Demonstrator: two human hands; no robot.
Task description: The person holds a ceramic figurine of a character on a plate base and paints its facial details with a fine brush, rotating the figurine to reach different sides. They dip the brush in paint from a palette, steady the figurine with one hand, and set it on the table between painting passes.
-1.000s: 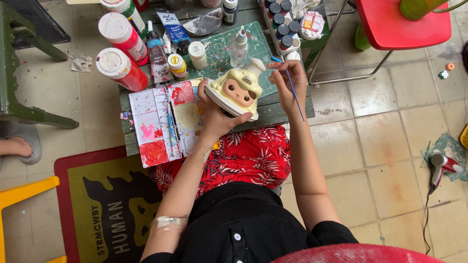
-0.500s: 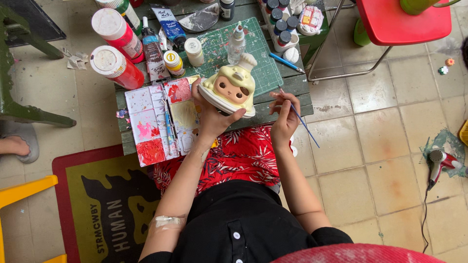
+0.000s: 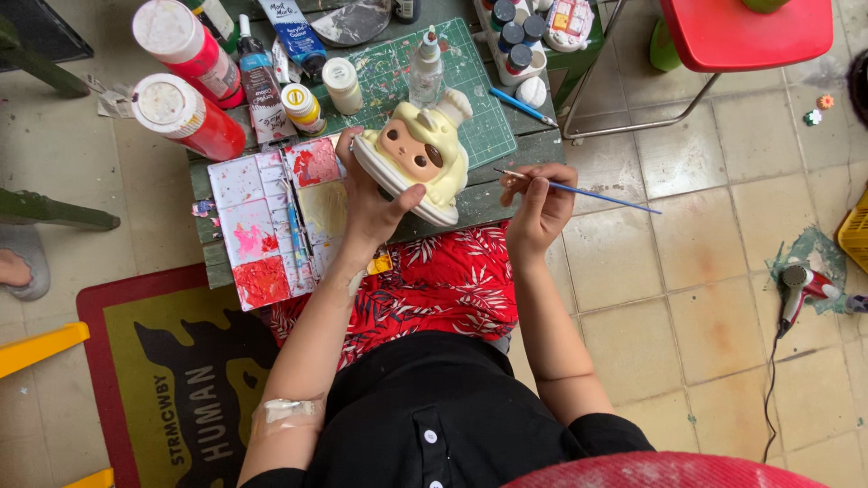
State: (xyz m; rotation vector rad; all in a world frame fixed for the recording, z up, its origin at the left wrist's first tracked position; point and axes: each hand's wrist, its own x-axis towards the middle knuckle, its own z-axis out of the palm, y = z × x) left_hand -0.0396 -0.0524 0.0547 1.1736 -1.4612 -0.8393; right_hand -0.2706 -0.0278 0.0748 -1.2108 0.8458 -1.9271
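Observation:
My left hand [image 3: 369,192] grips a pale yellow figurine [image 3: 418,155] with a tan face and dark eyes, holding it tilted above the front edge of a low table [image 3: 215,258]. My right hand [image 3: 538,206] pinches a thin blue-handled paintbrush [image 3: 597,192] just to the right of the figurine; the bristle end points left toward it, apart from it. A white paint palette [image 3: 271,221] with red, pink and yellow patches lies to the left of my left hand.
Two red paint bottles [image 3: 185,113], small tubes and jars, a green cutting mat [image 3: 398,68] and a second blue brush [image 3: 523,106] crowd the table. A red stool [image 3: 746,32] stands at the upper right. A hair dryer [image 3: 796,289] lies on the tiled floor, right.
My right hand with the brush dropped from above the figurine to its right side, then rose a little toward it. The figurine stays in my left hand.

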